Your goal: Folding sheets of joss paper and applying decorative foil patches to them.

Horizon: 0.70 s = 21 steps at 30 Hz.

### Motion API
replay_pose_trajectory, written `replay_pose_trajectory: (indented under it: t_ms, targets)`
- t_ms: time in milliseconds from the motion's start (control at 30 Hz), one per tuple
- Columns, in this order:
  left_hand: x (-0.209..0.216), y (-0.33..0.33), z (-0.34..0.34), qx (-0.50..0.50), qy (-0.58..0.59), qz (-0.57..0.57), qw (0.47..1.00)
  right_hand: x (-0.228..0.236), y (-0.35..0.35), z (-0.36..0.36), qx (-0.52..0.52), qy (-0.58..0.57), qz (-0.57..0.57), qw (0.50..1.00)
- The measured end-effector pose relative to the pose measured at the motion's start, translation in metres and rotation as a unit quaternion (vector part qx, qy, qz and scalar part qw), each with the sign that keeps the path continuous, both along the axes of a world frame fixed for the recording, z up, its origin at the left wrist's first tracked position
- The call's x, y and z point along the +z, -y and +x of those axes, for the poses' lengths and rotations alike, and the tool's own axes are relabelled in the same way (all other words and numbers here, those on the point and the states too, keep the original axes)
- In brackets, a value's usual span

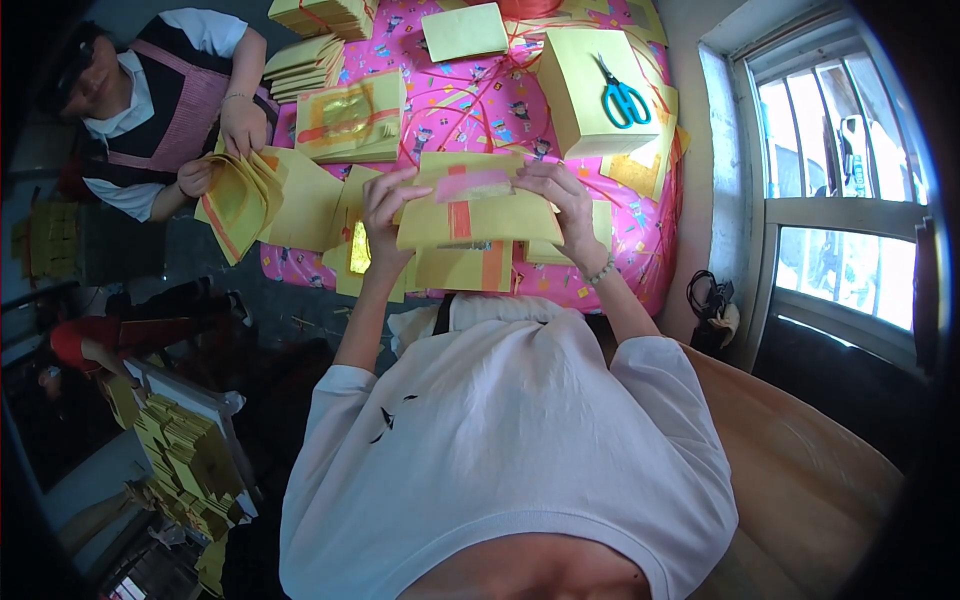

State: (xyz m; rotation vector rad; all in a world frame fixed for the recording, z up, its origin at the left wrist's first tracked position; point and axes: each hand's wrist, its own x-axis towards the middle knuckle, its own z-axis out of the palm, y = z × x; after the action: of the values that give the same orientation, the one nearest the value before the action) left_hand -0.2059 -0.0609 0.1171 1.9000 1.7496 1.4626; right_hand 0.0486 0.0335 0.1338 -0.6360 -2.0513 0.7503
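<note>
Between my two hands is a thick bundle of yellow paper, raised over the near part of the table. It bears a red mark at its middle and a pink strip along its upper edge. My left hand grips the bundle's left end with curled fingers. At the other end my right hand, with a beaded bracelet at the wrist, closes on it, fingers over the top edge. More yellow sheets with red bands lie beneath. A yellow sheet with gold foil lies by my left wrist.
Teal-handled scissors lie on a tall yellow paper block. Foil-faced paper stacks and red ribbon cover parts of the pink tablecloth. At left, a co-worker's hands hold fanned yellow sheets. A barred window stands right.
</note>
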Motion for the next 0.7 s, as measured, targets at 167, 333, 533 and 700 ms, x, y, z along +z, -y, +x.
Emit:
replay_pose_trajectory:
  t_ms: [167,333,533,700]
  targets:
    - [-0.014,0.017,-0.005,0.003,-0.113,0.024,0.993,-0.024,0.015,0.008,0.004,0.082,0.132,0.988]
    - [-0.061,0.048,-0.001,-0.100,-0.105,-0.092,0.985,-0.077,0.043,0.022,0.045,0.122,0.057,0.990]
    - [-0.058,0.056,0.010,-0.099,-0.064,-0.125,0.985,-0.084,0.047,0.022,0.058,0.138,-0.049,0.988]
    - [-0.076,0.053,0.021,0.001,0.037,-0.174,0.984,-0.087,0.045,0.009,-0.033,0.099,-0.203,0.974]
